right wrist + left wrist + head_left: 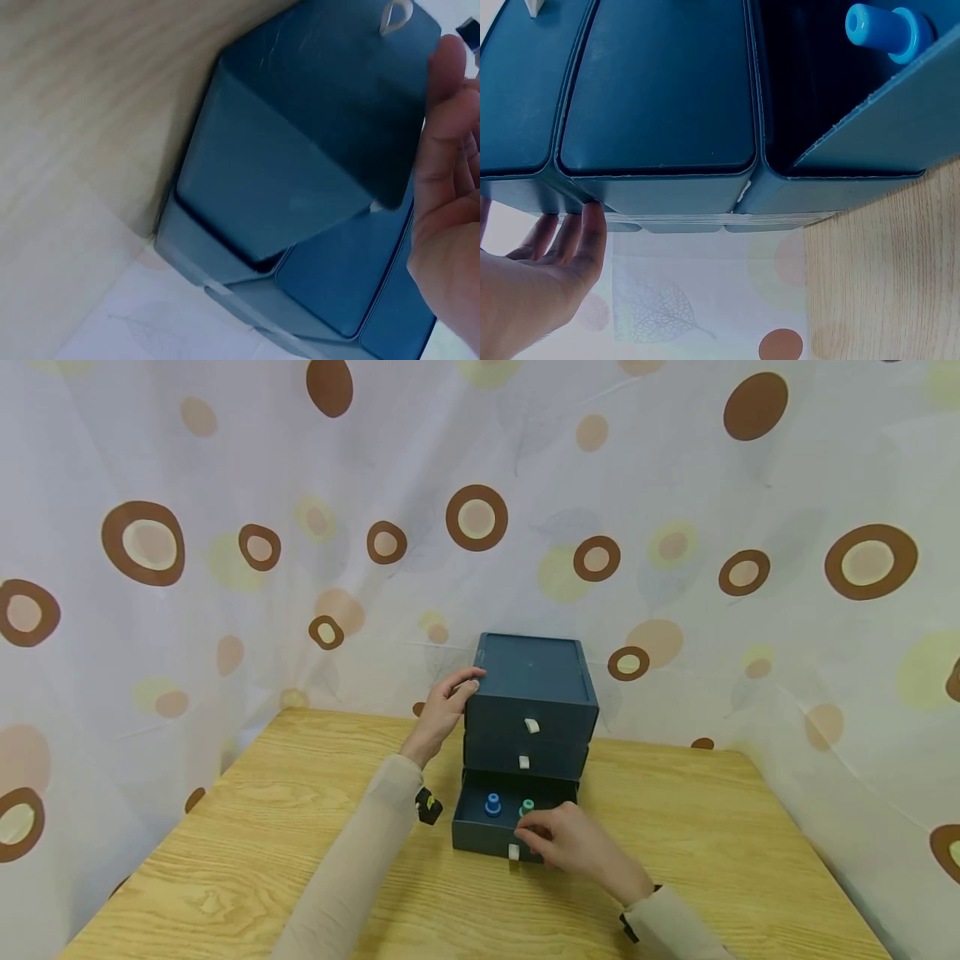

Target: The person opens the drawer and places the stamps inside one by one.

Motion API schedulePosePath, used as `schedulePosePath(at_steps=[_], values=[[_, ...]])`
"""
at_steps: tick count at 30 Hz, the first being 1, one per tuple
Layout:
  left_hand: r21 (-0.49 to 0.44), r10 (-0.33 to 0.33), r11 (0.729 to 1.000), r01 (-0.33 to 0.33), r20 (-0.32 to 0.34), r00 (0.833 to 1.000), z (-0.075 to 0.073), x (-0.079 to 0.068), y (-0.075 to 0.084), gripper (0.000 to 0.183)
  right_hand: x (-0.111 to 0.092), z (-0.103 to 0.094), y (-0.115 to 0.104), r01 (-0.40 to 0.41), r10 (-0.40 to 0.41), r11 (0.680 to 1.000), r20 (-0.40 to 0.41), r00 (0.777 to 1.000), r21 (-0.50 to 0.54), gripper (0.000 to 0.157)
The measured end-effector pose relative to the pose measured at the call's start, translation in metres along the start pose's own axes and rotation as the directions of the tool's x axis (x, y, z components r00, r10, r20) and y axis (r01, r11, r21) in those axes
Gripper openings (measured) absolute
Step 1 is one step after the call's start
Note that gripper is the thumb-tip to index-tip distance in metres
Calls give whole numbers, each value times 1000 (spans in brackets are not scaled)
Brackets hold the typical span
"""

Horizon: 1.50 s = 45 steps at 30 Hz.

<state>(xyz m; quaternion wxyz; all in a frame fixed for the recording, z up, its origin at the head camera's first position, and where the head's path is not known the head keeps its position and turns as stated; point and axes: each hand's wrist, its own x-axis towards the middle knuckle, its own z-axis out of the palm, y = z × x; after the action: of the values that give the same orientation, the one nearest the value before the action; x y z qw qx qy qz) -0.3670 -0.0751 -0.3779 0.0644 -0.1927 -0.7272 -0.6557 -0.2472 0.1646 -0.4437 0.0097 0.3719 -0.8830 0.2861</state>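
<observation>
A dark blue cabinet with three stacked drawers stands on the wooden table, its bottom drawer pulled out. Inside that drawer stand a blue peg-like piece with a wide base and a similar green piece, partly covered by the right hand. My left hand rests against the cabinet's upper left side, its fingertips touching the wall in the left wrist view. Over the drawer's front edge, my right hand is loosely bent beside the green piece and above the white pull tab; nothing shows between its fingers.
The upper two drawers are closed, with white tabs on their fronts. Behind the cabinet hangs a white curtain with brown rings. The wooden table extends to both sides.
</observation>
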Motion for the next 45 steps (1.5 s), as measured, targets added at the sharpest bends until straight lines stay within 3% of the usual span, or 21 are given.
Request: schedulePosePath(at_steps=[15, 23, 32, 39, 45], values=[[2, -15, 1000, 15, -4, 1000, -2, 1, 3, 33, 2, 9, -9, -100, 103, 995, 118, 988, -31, 20], [3, -19, 1000, 19, -12, 1000, -3, 2, 5, 33, 1, 13, -6, -94, 94, 996, 154, 984, -10, 27], [-14, 3, 1000, -3, 6, 1000, 2, 5, 5, 34, 2, 17, 1, -137, 137, 991, 97, 986, 2, 22], [-12, -11, 1000, 11, 15, 1000, 2, 1, 2, 34, 2, 19, 0, -198, 196, 980, 103, 975, 6, 21], [-12, -4, 1000, 4, 1, 1000, 0, -1, 0, 35, 6, 18, 4, -186, 184, 982, 95, 978, 15, 21]])
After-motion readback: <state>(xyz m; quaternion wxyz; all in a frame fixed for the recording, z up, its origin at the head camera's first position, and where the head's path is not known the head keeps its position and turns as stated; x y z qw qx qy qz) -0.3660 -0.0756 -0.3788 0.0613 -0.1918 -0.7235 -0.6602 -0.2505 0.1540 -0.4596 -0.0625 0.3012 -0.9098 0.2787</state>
